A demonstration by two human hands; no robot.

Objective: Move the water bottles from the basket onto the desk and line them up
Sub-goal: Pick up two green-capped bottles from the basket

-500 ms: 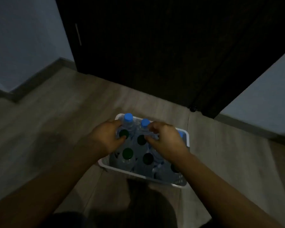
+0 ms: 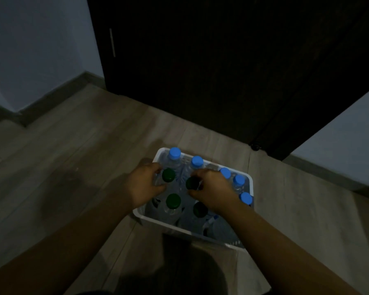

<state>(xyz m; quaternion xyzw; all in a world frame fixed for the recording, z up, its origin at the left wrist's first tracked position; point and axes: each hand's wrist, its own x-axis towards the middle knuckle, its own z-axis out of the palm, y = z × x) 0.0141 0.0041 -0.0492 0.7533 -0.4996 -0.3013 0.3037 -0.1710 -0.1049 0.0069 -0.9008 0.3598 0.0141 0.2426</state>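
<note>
A white plastic basket [image 2: 158,221] stands on the wooden floor, packed with several upright clear water bottles. Some have blue caps [image 2: 175,153] along the far and right sides, others dark green caps [image 2: 173,200] nearer me. My left hand [image 2: 144,185] curls around the neck of a green-capped bottle [image 2: 168,174] at the basket's left. My right hand [image 2: 213,189] wraps its fingers around another green-capped bottle [image 2: 191,183] in the middle. Both bottles sit in the basket. No desk is in view.
A dark door or wardrobe front [image 2: 222,71] rises just behind the basket. Pale walls with a skirting board [image 2: 58,96] flank it left and right. The room is dim. Wooden floor [image 2: 62,167] spreads to the left and right of the basket.
Both hands have closed more tightly around the two green-capped bottles. More blue caps show at the basket's right as my right hand shifted.
</note>
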